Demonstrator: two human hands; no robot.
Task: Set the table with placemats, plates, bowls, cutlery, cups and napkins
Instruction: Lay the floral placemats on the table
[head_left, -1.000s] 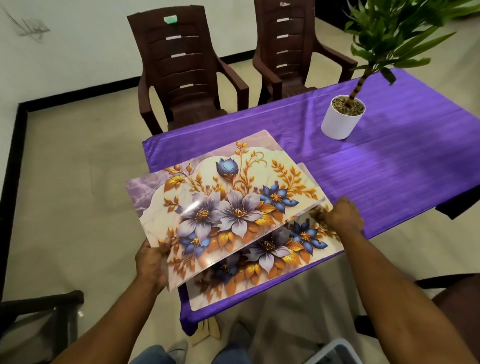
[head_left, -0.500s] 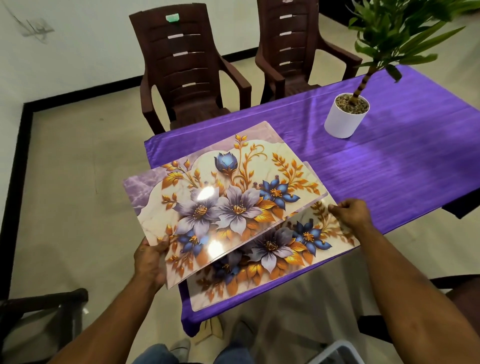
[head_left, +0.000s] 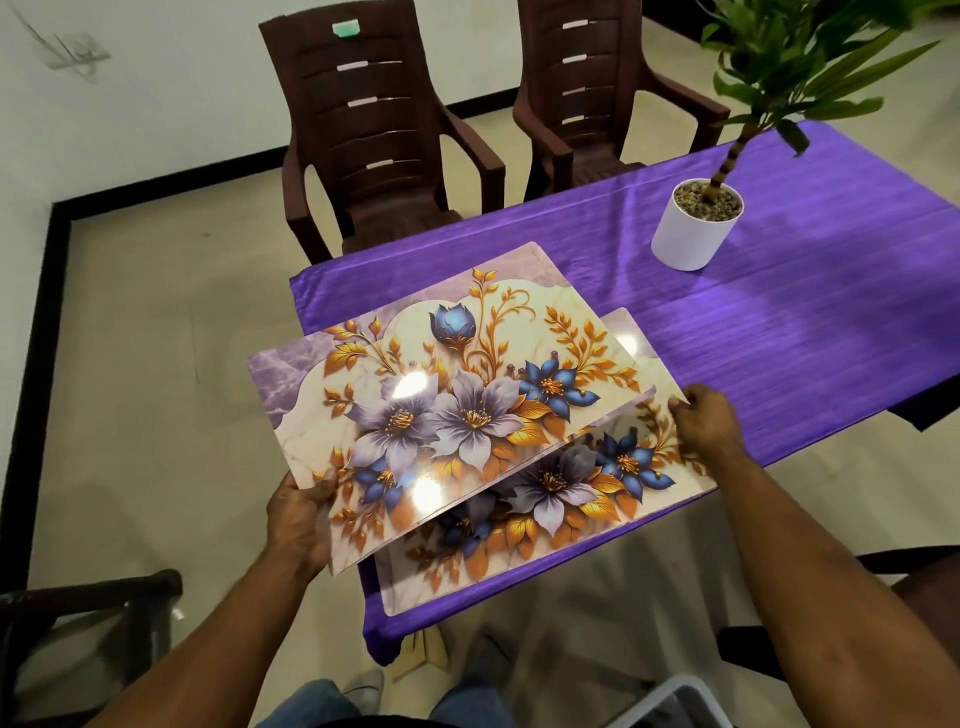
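Observation:
Two glossy floral placemats are at the near corner of the purple-clothed table (head_left: 810, 332). The lower placemat (head_left: 566, 525) lies flat on the cloth along the near edge. The upper placemat (head_left: 452, 395) is lifted and tilted above it. My left hand (head_left: 298, 525) grips the upper placemat by its near left corner, thumb on top. My right hand (head_left: 709, 421) pinches the right edge of the placemats; which placemat it holds I cannot tell.
A white pot with a green plant (head_left: 696, 223) stands on the table to the right. Two brown plastic chairs (head_left: 379, 135) (head_left: 602, 88) sit at the far side. A dark chair (head_left: 88, 623) is at my left, a white bin rim (head_left: 675, 701) by my feet.
The upper placemat has lifted a little off the lower one. My right hand slid right along the placemats' edge, and more of the lower placemat shows.

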